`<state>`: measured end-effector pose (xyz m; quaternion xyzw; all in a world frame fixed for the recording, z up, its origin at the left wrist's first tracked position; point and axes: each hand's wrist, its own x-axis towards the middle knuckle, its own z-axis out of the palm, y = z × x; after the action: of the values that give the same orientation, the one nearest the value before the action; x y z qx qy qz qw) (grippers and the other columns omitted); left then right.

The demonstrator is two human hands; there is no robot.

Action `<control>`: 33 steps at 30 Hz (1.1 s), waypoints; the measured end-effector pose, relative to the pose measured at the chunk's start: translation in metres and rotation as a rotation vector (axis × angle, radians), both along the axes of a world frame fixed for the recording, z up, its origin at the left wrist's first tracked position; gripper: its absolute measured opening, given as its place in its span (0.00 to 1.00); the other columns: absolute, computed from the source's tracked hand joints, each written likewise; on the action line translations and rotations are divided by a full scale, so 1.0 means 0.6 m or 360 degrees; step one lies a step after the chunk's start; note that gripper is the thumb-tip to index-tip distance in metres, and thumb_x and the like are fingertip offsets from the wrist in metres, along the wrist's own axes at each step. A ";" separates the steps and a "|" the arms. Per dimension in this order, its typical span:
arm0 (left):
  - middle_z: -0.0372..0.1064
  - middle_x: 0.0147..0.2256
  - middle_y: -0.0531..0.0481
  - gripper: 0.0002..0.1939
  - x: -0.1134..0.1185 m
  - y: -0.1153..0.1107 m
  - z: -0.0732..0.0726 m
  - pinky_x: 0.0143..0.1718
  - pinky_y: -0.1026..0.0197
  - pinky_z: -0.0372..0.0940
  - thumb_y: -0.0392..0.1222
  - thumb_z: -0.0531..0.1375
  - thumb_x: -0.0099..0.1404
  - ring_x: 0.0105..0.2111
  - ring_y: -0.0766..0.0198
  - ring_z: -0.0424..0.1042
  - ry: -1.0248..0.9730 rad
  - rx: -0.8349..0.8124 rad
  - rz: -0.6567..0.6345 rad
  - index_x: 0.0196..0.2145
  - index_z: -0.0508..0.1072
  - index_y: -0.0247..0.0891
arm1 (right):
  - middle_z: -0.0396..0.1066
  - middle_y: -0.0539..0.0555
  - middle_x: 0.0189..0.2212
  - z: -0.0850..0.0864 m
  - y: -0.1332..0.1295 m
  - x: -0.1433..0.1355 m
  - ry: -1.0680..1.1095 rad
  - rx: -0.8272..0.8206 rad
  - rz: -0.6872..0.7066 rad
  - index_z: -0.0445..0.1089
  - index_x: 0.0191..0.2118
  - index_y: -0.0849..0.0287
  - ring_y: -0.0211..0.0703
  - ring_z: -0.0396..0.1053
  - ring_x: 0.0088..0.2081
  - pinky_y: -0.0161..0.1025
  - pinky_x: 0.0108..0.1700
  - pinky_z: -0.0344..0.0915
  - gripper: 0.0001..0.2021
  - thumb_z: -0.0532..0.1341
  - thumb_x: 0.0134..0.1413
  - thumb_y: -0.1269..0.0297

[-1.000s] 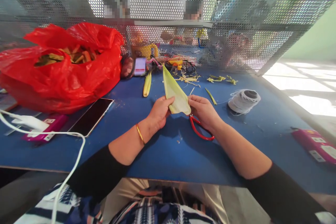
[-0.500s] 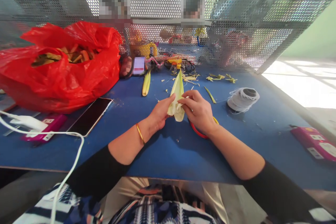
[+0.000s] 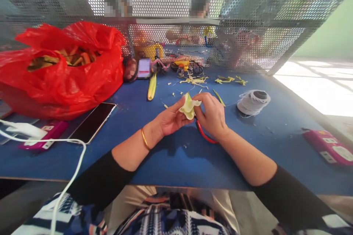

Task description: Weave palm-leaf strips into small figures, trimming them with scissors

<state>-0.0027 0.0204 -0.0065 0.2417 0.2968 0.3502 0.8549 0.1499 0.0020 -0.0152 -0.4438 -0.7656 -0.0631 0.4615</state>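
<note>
A pale green-yellow corn husk (image 3: 188,105) is between both hands near the middle of the table, its edges flared and curled outward. My left hand (image 3: 173,119) grips it from the left, thumb along its side. From the right, the fingers of my right hand (image 3: 210,114) pinch its edge; their tips are partly hidden. Under my right hand lies a red curved handle (image 3: 204,134), touching the tabletop; the rest of that tool is covered. Beyond the hands rests a closed yellow-green husk piece (image 3: 151,87), with thin husk strips (image 3: 194,80) to its right.
A red plastic bag (image 3: 99,77) of dried pieces fills the left, beside a dark phone (image 3: 93,123). To the right stand a white thread spool (image 3: 253,103) and a magenta box (image 3: 328,146). A perforated metal screen (image 3: 171,3) borders the back, with people behind it.
The husk, which pointed away long and upright, now shows its flared end, foreshortened. My right hand has turned and shifted slightly at its edge. The whole view moved slightly.
</note>
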 end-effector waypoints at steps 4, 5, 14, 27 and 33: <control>0.70 0.23 0.52 0.10 -0.003 -0.002 0.001 0.20 0.71 0.62 0.40 0.56 0.69 0.19 0.72 0.67 -0.0050 -0.0009 -0.0074 0.34 0.74 0.32 | 0.76 0.54 0.36 -0.001 -0.003 0.001 -0.0040 -0.0134 0.0028 0.64 0.37 0.54 0.45 0.72 0.35 0.42 0.40 0.65 0.06 0.54 0.53 0.70; 0.67 0.21 0.53 0.09 -0.004 -0.001 0.001 0.16 0.72 0.58 0.38 0.57 0.69 0.17 0.75 0.64 -0.0080 -0.0018 -0.0072 0.34 0.73 0.32 | 0.76 0.53 0.35 -0.001 -0.003 0.000 0.0047 -0.0189 0.0041 0.64 0.37 0.54 0.44 0.72 0.35 0.42 0.40 0.65 0.06 0.55 0.53 0.71; 0.59 0.16 0.57 0.18 -0.003 0.006 0.008 0.10 0.74 0.47 0.45 0.52 0.71 0.11 0.78 0.51 -0.0136 -0.0178 0.0039 0.28 0.70 0.32 | 0.77 0.53 0.37 0.002 -0.001 0.003 0.0389 -0.0133 0.0254 0.64 0.35 0.53 0.42 0.74 0.38 0.40 0.40 0.69 0.08 0.56 0.48 0.72; 0.56 0.13 0.56 0.19 -0.007 0.012 0.010 0.10 0.72 0.50 0.36 0.47 0.72 0.09 0.75 0.54 0.0012 -0.0078 0.0033 0.25 0.69 0.32 | 0.76 0.53 0.33 0.015 -0.015 0.003 0.0257 -0.0006 0.0365 0.65 0.33 0.53 0.42 0.74 0.35 0.41 0.37 0.69 0.04 0.56 0.50 0.69; 0.51 0.16 0.60 0.17 -0.024 0.013 0.006 0.11 0.73 0.47 0.29 0.44 0.70 0.09 0.78 0.49 -0.0171 -0.0108 -0.0048 0.35 0.72 0.29 | 0.71 0.49 0.27 0.037 0.009 0.014 0.1470 -0.0253 0.0303 0.63 0.29 0.54 0.39 0.73 0.30 0.36 0.30 0.68 0.02 0.58 0.47 0.66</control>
<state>-0.0174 0.0280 -0.0030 0.1979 0.2584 0.3395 0.8825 0.1582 0.0071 0.0069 -0.3873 -0.5201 0.2420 0.7217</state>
